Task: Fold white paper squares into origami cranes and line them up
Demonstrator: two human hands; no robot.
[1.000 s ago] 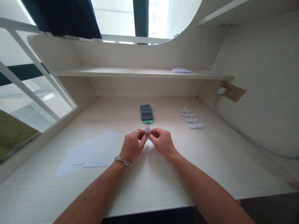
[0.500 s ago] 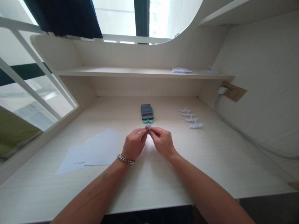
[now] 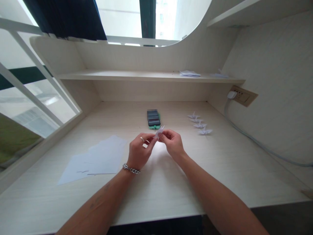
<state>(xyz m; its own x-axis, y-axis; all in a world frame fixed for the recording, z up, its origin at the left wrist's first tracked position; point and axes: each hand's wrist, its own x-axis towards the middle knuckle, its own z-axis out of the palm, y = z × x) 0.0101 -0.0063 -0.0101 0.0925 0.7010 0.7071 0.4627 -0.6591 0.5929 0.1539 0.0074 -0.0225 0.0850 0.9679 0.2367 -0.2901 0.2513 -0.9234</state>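
Note:
Both my hands meet above the middle of the pale wooden desk [image 3: 220, 169]. My left hand [image 3: 139, 151], with a ring and a chain bracelet, and my right hand [image 3: 172, 142] pinch a small folded piece of white paper [image 3: 160, 131] between their fingertips. The paper tilts up to the right. Just behind it a phone [image 3: 154, 119] in a green case lies flat on the desk. Loose white paper sheets [image 3: 96, 160] lie to the left of my left hand.
Several folded paper cranes [image 3: 200, 124] stand in a row at the right. More folded paper [image 3: 189, 73] lies on the shelf above. A wall socket [image 3: 241, 96] with a plug and cable [image 3: 256, 141] is on the right wall. White rails [image 3: 31, 94] border the left.
The folded paper has turned and now sticks out up to the right. My right hand has risen slightly; my left hand's fingers have loosened a little.

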